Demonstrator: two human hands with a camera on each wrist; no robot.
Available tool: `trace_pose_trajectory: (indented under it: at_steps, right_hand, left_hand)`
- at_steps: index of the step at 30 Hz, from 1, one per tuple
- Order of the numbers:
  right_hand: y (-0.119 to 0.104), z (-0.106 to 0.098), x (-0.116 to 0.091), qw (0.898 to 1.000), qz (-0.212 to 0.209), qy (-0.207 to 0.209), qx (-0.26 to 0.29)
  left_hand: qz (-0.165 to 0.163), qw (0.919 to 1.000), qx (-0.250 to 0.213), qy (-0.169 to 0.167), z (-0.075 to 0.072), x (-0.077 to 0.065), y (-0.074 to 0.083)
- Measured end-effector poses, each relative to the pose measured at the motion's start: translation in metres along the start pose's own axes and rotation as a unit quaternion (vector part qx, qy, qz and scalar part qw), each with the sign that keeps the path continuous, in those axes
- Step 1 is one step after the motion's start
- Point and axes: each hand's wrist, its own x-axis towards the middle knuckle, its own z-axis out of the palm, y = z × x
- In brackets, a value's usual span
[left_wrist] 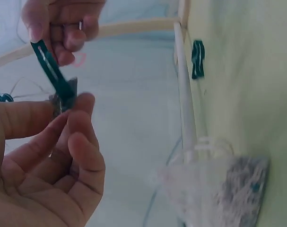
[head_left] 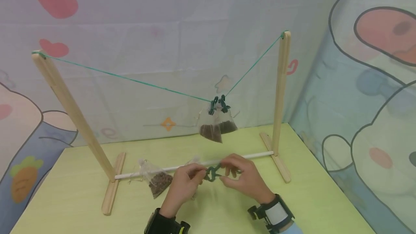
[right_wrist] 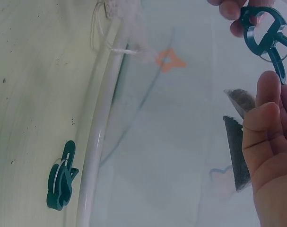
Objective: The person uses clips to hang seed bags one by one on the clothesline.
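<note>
Between both hands, over the front of the table, is a dark green clothespin (head_left: 212, 173) with a wire ring. My left hand (head_left: 186, 181) pinches its rounded jaw end between thumb and fingers. On the other side, my right hand (head_left: 245, 176) has thumb and forefinger on the two splayed handles (right_wrist: 277, 64). A second green clothespin (right_wrist: 63, 179) lies on the table beside the white rod, hidden behind the hands in the head view. Left of my left hand, a sheer drawstring bag (head_left: 160, 183) of greyish-brown bits lies on the table.
Two wooden posts (head_left: 281, 93) on flat feet are joined low down by a white rod (head_left: 251, 155). A green string (head_left: 130, 78) sags between their tops. Two sheer bags (head_left: 211, 131) with dark contents hang from it by green clothespins (head_left: 223, 104). A printed cloth stands behind.
</note>
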Motion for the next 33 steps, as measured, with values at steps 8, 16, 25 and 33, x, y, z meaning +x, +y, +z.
trace_pose_trajectory:
  at_steps: [8, 16, 25, 33]
  right_hand:
    - [0.004, 0.002, -0.003, 1.0, -0.002, 0.016, 0.001]
    - [0.014, 0.009, -0.008, 1.0, 0.022, 0.017, -0.008]
    - [0.017, 0.012, -0.01, 0.999, 0.039, 0.016, -0.035]
    - [0.019, 0.013, -0.011, 0.998, 0.046, 0.02, -0.049]
  left_hand:
    - [0.088, 0.9501, 0.257, 0.153, 0.001, -0.002, -0.01]
    - [0.084, 0.9268, 0.342, 0.131, 0.003, 0.001, -0.026]
    - [0.028, 0.9572, 0.286, 0.03, 0.002, 0.004, -0.035]
    - [0.024, 0.9648, 0.262, -0.006, 0.0, 0.006, -0.038]
